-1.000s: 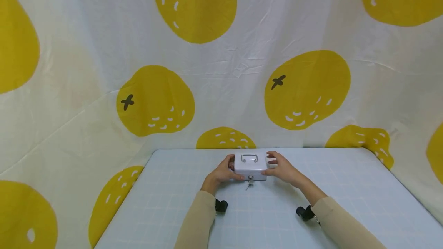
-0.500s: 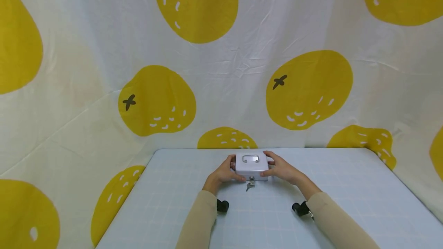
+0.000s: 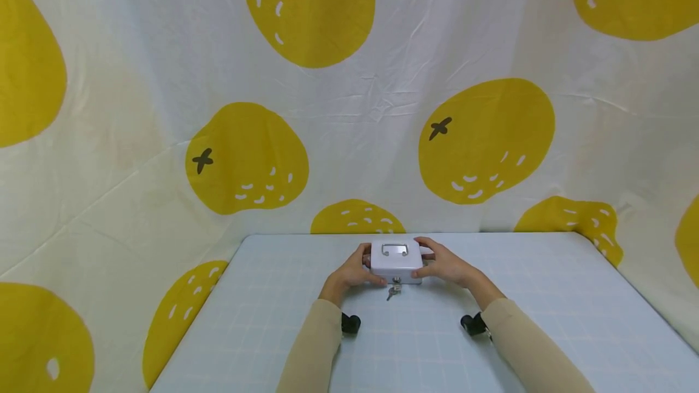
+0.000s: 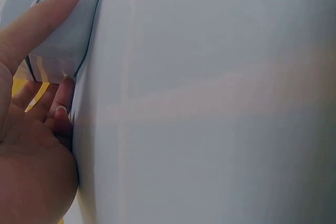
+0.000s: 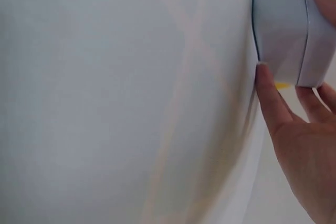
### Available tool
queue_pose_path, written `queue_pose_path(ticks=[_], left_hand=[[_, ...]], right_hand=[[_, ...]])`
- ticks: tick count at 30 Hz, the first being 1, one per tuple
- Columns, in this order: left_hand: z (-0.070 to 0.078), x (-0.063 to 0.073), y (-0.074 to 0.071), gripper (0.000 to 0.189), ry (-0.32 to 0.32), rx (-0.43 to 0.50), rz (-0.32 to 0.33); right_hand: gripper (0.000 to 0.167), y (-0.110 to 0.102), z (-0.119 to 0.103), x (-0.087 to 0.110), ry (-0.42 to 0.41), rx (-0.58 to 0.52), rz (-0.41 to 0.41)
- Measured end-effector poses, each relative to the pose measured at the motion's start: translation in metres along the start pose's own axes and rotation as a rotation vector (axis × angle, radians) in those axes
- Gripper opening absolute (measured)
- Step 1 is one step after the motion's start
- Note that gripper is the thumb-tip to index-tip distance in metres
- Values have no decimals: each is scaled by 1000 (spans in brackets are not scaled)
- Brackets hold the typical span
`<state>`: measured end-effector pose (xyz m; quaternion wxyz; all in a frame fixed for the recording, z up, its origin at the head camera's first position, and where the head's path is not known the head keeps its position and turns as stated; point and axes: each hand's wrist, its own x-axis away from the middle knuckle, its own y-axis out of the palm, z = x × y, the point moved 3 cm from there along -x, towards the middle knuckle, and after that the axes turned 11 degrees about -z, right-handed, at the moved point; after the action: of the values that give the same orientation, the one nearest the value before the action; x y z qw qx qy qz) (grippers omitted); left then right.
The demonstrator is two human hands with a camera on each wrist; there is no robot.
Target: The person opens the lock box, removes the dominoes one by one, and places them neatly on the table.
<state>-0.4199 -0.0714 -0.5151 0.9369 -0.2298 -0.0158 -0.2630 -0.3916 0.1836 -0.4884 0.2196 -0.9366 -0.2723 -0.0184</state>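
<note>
A small white cash box (image 3: 396,261) with a wire handle (image 3: 395,250) on its lid sits on the table near the far edge. Keys (image 3: 393,290) hang from the lock on its front. My left hand (image 3: 352,272) grips the box's left end, thumb along the front face and fingers at the side. At the other end my right hand (image 3: 445,264) holds it, thumb on the front right corner, fingers at the side and back. In the right wrist view that thumb (image 5: 323,3) lies on the lid's edge, above the seam. The lid is down.
The table (image 3: 404,344) has a pale blue checked cover. Behind it hangs a white cloth (image 3: 360,150) printed with large yellow fruit. Black wrist cameras (image 3: 351,324) sit below both hands, against beige sleeves (image 3: 313,344).
My right hand has moved a little left, bringing its fingers from slightly off the box's right end onto it. The left hand keeps its grip. The box has hardly moved.
</note>
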Motion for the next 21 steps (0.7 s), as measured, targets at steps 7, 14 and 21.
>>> queue_pose_path(ticks=[7, 14, 21], left_hand=[[0, 0, 0, 103, -13, 14, 10], [0, -2, 1, 104, -49, 18, 10], [3, 3, 0, 104, -18, 0, -3]], right_hand=[[94, -4, 0, -2, -29, 51, 0], [92, -7, -1, -2, -52, 51, -8], [90, -6, -4, -2, -45, 42, -25]])
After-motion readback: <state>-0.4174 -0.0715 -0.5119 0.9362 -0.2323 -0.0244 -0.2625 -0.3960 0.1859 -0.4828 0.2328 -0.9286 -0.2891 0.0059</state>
